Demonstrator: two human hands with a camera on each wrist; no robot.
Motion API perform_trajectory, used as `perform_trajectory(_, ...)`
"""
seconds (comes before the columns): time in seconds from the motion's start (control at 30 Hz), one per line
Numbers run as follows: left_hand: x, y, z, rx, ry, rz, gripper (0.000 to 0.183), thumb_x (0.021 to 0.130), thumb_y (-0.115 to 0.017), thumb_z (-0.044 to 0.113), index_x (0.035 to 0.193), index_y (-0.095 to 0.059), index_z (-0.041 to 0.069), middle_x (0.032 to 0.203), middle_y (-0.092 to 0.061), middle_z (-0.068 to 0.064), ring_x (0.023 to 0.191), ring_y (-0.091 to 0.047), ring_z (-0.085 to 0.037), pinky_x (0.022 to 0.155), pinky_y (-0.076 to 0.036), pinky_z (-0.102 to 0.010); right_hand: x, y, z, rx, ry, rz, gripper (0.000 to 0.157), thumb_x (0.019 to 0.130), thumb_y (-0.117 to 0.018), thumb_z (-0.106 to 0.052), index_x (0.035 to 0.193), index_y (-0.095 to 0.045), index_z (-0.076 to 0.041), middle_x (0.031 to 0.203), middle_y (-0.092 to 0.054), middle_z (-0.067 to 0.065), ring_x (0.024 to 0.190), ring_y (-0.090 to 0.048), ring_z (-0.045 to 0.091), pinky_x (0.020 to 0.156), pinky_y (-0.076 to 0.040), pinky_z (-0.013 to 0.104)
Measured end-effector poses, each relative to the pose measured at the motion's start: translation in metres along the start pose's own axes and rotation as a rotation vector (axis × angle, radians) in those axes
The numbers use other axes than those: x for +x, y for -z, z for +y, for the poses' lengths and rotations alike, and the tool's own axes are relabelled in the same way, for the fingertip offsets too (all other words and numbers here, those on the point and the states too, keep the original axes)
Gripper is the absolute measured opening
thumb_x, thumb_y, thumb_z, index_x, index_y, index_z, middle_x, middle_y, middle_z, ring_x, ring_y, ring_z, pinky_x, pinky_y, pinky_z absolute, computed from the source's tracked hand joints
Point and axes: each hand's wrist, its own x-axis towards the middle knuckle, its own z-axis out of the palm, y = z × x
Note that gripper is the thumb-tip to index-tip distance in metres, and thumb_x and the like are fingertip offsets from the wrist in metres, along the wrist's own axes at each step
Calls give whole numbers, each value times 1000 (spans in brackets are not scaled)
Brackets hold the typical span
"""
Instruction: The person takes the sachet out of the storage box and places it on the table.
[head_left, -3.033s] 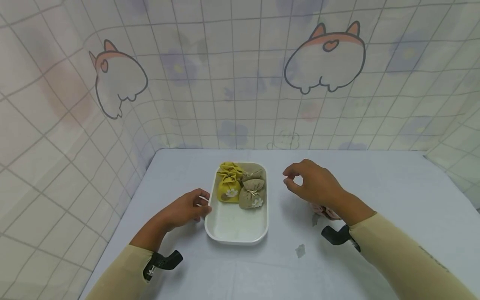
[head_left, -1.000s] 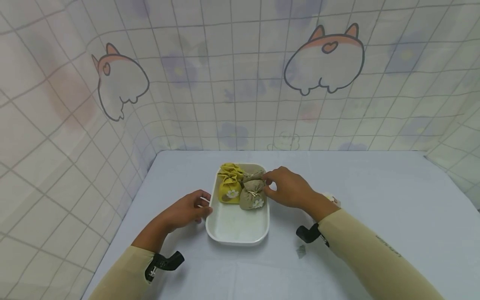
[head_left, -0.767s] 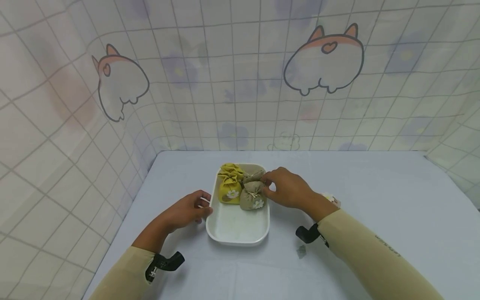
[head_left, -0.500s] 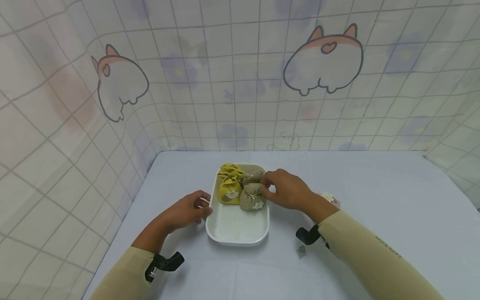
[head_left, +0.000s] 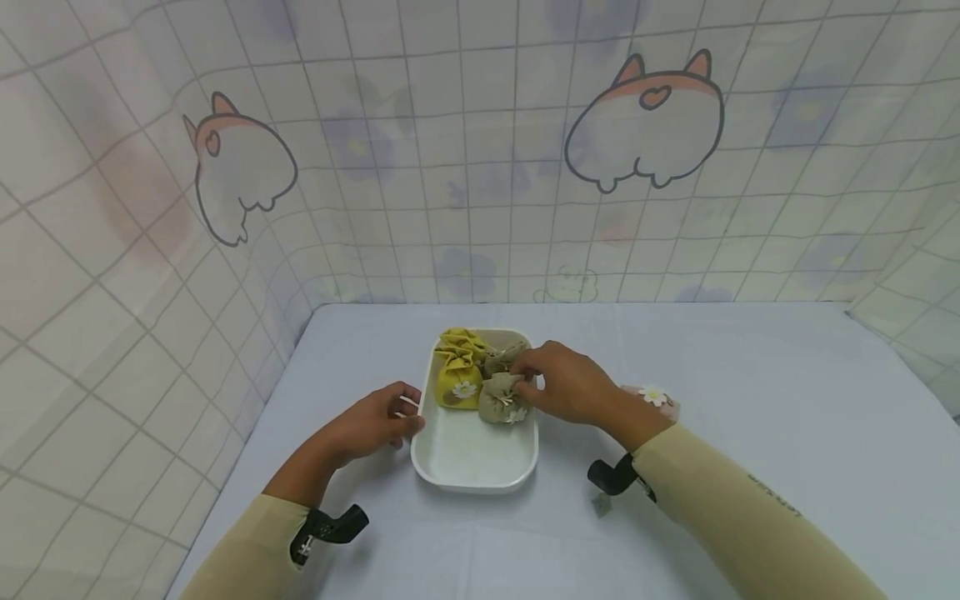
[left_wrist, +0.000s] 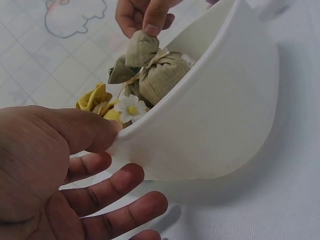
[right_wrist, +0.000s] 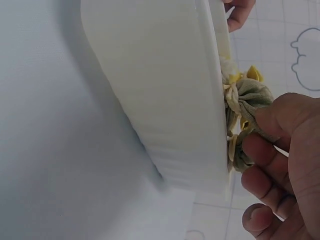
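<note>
- Nearest, the beige left sleeve (head_left: pixel 240 550) and right sleeve (head_left: pixel 750 517) come in from the lower corners, with a black left device (head_left: pixel 337 525) and right device (head_left: pixel 611 475) at the cuffs.
- A small grey patch (head_left: pixel 602 506) shows on the pale table (head_left: pixel 787 375), just beside the right device.
- The white tray (head_left: pixel 472 454) stands on the table between the hands.
- The left hand (head_left: pixel 378 419) is at the tray's left side: its thumb touches the rim, while the other fingers lie loose and spread beside the outer wall.
- The right hand (head_left: pixel 566 385) is narrowed to a pinch, thumb and forefinger holding the gathered top of a khaki pouch (head_left: pixel 497 404); its remaining fingers bend loosely.
- That pouch, bearing a white flower, is inside the tray on the right; whether its base rests on the floor, I cannot tell.
- A pink pouch (head_left: pixel 672 410) lies on the table outside the tray, partly hidden by the right wrist.
- A yellow pouch (head_left: pixel 457 383) sits left of the khaki one, flower facing forward.
- Behind the pinched pouch is more khaki cloth (head_left: pixel 498 360), partly hidden.
- Farthest, a checked wall cloth (head_left: pixel 465 200) carries cartoon animals.
</note>
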Motion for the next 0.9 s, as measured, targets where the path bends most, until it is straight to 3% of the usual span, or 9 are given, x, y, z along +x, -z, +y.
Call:
perform_trajectory(0.4,-2,0,3,12,11,5,39,99,-69,23,134,-55,13,121,-63,-7,90,-65,-24,82,-52,-42,-7,8,-6,-10,71,108,5,96,-71,-22,99,-74,-24,98,-63,-6,94,-64,21,72,-52,35)
perform_trajectory(0.57,-2,-1,2,4,5,3,39,99,-69,23,133,-55,13,120,-64,-6,91,-65,-24,82,-52,-42,-8,12,-5,-14,111,161,7,95,-72,-19,99,-75,-24,99,-64,-7,92,-60,14,71,-52,33)
perform_trajectory(0.9,-3,0,3,-17,-2,1,37,98,-69,22,132,-56,12,119,-64,-6,91,-65,-24,82,-52,-41,-10,35,-12,-15,110,228,6,94,-73,-19,99,-76,-21,99,-66,-7,94,-59,13,75,-53,36)
